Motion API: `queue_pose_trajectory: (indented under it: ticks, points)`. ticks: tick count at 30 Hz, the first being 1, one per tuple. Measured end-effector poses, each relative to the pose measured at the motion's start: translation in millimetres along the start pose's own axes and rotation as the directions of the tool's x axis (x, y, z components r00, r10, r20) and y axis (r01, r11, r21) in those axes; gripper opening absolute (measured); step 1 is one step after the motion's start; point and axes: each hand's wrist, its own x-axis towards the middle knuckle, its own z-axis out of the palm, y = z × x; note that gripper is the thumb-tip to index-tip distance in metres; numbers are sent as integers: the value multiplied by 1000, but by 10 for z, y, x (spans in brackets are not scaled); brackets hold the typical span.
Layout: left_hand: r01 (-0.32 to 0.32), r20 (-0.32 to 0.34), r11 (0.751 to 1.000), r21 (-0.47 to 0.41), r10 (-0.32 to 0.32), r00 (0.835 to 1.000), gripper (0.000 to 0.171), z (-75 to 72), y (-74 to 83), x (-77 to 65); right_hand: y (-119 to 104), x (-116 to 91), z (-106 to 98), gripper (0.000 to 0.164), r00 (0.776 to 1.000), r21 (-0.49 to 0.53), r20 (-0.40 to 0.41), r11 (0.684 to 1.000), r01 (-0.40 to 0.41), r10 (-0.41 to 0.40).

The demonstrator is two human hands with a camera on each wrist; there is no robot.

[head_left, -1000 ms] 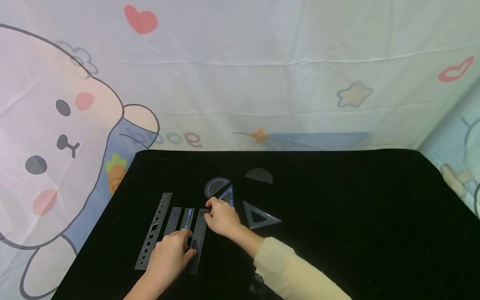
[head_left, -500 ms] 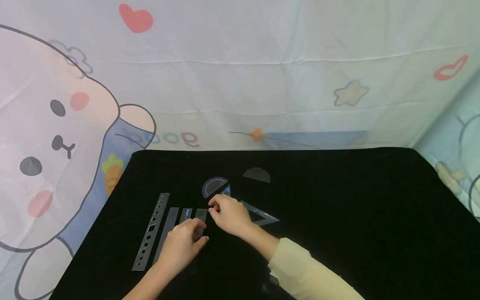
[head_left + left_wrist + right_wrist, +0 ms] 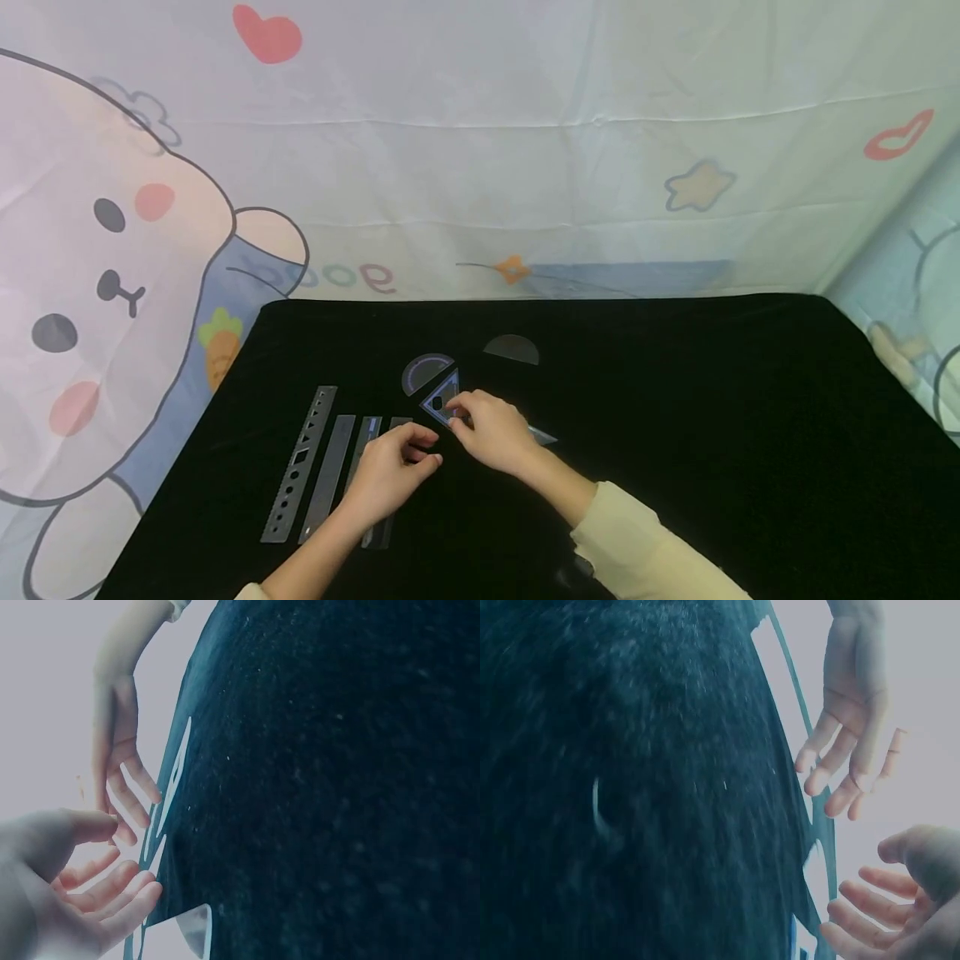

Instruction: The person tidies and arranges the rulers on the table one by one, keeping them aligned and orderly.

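Note:
My left hand (image 3: 393,467) hovers over the right-hand rulers, fingers loosely bent and holding nothing. It partly covers a ruler with blue markings (image 3: 371,428) and a plain ruler (image 3: 378,533). Beside it, my right hand (image 3: 491,429) is held over two set squares, also gripping nothing. The blue-marked set square (image 3: 430,406) shows left of its fingertips; most of the clear set square (image 3: 543,436) is hidden behind it. Both wrist views show the left hand (image 3: 90,900) and the right hand (image 3: 900,907) with fingers apart and nothing between them.
A stencil ruler with cut-out holes (image 3: 300,467) and another plain ruler (image 3: 330,475) lie at the left. A blue-marked protractor (image 3: 426,373) and a faint clear semicircle (image 3: 512,349) lie farther back on the black cloth (image 3: 712,433). A patterned curtain (image 3: 465,167) hangs behind.
Both hands have moved to the right. More of the blue-marked set square shows now, while the clear set square is more covered. The flat pieces appear to lie as before.

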Motion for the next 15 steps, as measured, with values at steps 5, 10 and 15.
queue_pose_trajectory:
  ticks: [5, 10, 15]
  points:
    - [85, 49, 989, -118, -80, 996, 25, 30, 44, 61, 133, -41, -115, 27, 999, -16, 7, 999, -41, 41]
    - [163, 149, 952, -259, -127, 981, 34, 66, 101, 107, 282, -72, -229, 29, 996, -5, 24, 996, -90, 90]
    - [242, 244, 898, -368, -158, 957, 44, 101, 158, 137, 400, -103, -304, 30, 989, 28, 56, 990, -139, 137]
